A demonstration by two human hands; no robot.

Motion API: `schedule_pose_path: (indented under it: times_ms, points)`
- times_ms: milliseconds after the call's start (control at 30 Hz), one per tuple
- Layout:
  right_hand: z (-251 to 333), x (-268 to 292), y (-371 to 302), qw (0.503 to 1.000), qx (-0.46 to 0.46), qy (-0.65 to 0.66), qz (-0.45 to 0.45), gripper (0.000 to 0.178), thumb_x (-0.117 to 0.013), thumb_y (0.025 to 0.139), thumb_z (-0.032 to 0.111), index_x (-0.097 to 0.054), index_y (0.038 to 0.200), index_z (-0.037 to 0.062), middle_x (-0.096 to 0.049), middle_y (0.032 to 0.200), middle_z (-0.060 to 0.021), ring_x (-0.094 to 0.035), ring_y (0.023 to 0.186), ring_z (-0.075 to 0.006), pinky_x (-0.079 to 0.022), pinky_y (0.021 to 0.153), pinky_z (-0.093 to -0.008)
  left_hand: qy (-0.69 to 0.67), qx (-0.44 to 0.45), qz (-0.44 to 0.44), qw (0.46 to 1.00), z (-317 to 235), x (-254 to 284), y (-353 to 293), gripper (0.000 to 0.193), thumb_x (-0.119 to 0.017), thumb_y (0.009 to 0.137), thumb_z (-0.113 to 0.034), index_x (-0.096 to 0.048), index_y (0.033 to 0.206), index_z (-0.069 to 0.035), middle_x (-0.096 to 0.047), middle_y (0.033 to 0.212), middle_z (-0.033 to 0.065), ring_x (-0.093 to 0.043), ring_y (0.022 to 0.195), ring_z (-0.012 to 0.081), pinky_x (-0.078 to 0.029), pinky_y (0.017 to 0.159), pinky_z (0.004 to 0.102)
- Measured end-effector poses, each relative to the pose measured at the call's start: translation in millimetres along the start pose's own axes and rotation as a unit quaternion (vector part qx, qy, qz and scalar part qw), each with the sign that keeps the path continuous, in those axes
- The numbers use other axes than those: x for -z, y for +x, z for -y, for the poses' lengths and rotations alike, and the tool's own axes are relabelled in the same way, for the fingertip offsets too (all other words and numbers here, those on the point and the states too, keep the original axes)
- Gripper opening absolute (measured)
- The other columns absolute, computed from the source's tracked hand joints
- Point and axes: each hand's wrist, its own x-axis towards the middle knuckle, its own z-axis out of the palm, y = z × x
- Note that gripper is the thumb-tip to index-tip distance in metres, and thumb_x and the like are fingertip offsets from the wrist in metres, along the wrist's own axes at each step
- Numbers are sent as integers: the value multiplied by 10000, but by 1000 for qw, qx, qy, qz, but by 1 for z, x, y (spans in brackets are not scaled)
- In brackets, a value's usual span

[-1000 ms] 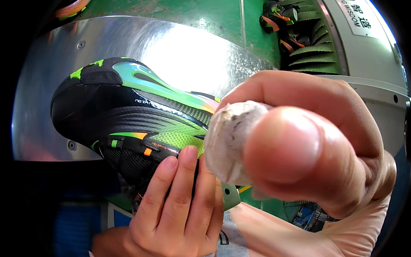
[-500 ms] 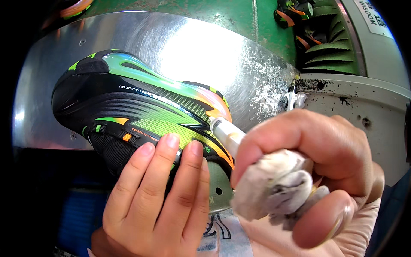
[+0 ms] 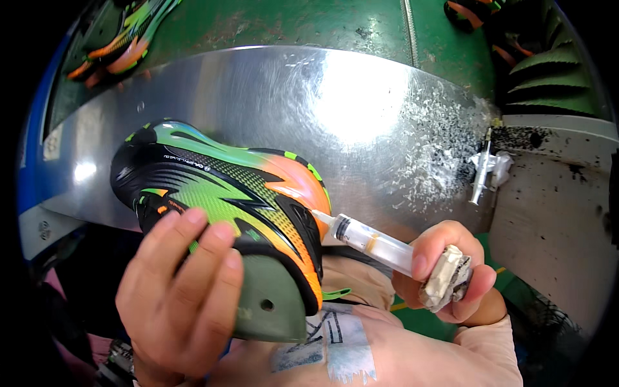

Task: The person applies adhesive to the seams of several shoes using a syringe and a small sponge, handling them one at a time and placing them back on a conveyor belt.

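Note:
A black, green and orange sports shoe [image 3: 222, 184] lies on its side on a shiny metal plate [image 3: 258, 84]. A dark green shoe last [image 3: 267, 303] fills its opening. My left hand [image 3: 184, 293] wraps over the lace side and grips the shoe; its thumb is hidden. Closed round the back of a clear syringe [image 3: 377, 248] is my right hand [image 3: 461, 267]. A crumpled, dirty whitish wad [image 3: 445, 277] sits at the syringe's rear end, between thumb and fingers. The syringe's nozzle meets the heel, near the seam between upper and orange sole.
A second syringe [image 3: 481, 171] rests at the plate's right end beside a scrap of white material. Dried white residue [image 3: 438, 135] covers that end. Beyond runs a green belt [image 3: 271, 26], with more shoes [image 3: 122, 42] at far left and far right. Green slatted flaps [image 3: 551, 77] stand at right.
The syringe tip has shifted along the sole seam toward the back of the heel. My right hand is farther from the camera. The shoe has turned slightly, still in my left hand.

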Motion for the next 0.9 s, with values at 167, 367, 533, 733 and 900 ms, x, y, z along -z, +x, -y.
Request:
schedule_pose_path:
  times_ms: [167,367,533,733,900]
  points:
    - [-20,12,-3,990,20,137,13,774,-465,852,637,-439,1216,-46,-579,986,-56,-530,853,-80,-439,739,-232,8,-45,73,996,18,20,51,450,-704,710,-92,-590,1139,-22,-623,866,172,-619,718,312,-513,639,362]
    - [-25,24,7,976,168,130,43,661,-481,900,548,-452,1212,-34,-601,970,-54,-553,841,-92,-452,728,-231,-12,147,183,972,-5,36,104,720,-667,667,-166,-450,1296,107,-622,1102,222,-653,844,253,-471,778,289]
    - [-26,35,13,977,196,59,51,666,-475,871,569,-486,1141,-40,-617,886,-72,-582,747,-105,-465,657,-231,-90,236,91,963,-9,17,114,604,-673,694,-112,-511,1243,81,-664,932,191,-670,860,245,-478,808,286]
    - [-29,34,18,961,261,44,79,564,-574,894,463,-493,1169,-23,-633,901,-79,-605,723,-140,-479,638,-244,-128,286,74,947,-2,20,106,568,-665,716,-123,-527,1230,77,-652,1021,193,-635,970,224,-445,882,298]
    - [-2,67,24,886,363,-285,48,475,-678,835,373,-543,1134,30,-641,885,-95,-615,655,-194,-477,570,-269,-218,375,7,901,10,32,84,527,-571,825,-122,-466,1310,56,-518,1288,174,-502,1181,232,-364,1011,326]
